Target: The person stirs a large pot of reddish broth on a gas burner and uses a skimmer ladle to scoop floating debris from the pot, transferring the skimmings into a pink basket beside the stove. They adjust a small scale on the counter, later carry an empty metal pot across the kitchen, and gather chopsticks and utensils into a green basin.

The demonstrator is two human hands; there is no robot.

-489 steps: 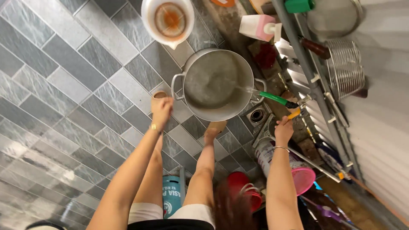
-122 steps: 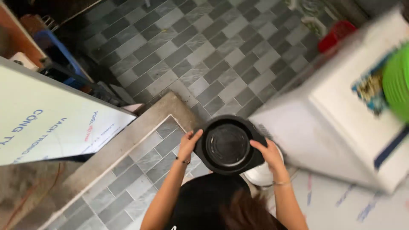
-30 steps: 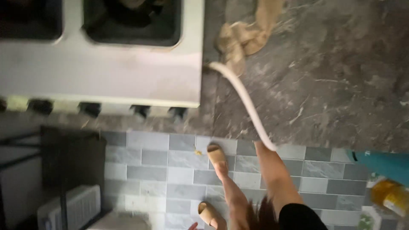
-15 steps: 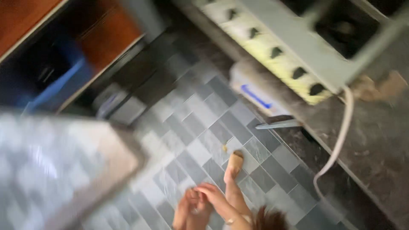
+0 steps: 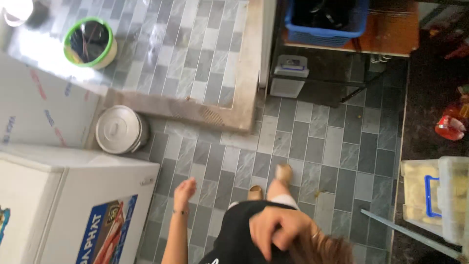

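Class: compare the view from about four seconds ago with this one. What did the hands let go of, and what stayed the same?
The round black pot held in both hands is gone. The left hand now hangs free, and the right hand rests against the black garment. The grey tiled floor remains underfoot.

A thin dark band circles the wrist just behind the left hand (image 5: 184, 192) fingers; the right hand (image 5: 276, 229) is bare-armed. Black top, pale shorts (only an edge visible), tan sandals.

The white freezer (image 5: 73, 205) is cut off by the left and bottom edges. The right hand (image 5: 276, 230) is partly covered by hair (image 5: 320, 249), so its grip cannot be told. The clear tub (image 5: 437, 195) runs off the right edge; the blue crate (image 5: 326, 19) is cut by the top.
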